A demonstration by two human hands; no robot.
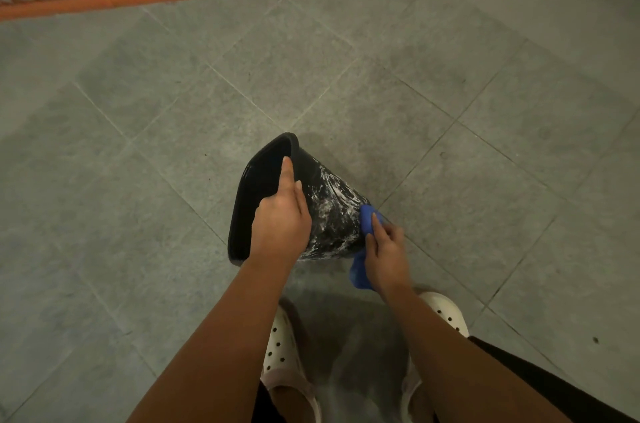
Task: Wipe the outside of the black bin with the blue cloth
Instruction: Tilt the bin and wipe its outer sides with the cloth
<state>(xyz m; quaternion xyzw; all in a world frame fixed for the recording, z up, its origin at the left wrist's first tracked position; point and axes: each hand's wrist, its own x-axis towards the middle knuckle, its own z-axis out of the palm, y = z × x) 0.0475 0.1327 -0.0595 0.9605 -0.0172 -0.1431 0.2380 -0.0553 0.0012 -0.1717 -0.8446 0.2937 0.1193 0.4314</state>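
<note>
White suds streak the tilted black bin [334, 214]; left fingers [286, 174] grip its rim, right fingers [376, 226] clutch the blue cloth [358, 272].

Black bin [329, 214] tipped sideways, outside streaked with white suds, blue cloth [366, 220] against its base

A person seen from above wears an off-white rubber clog [280, 350] dotted with round holes on the left foot and a matching clog [446, 313] on the right. A black fabric garment [540, 384] covers the right leg. The left hand [282, 225], the right hand [386, 256] and both forearms are bare.
</note>
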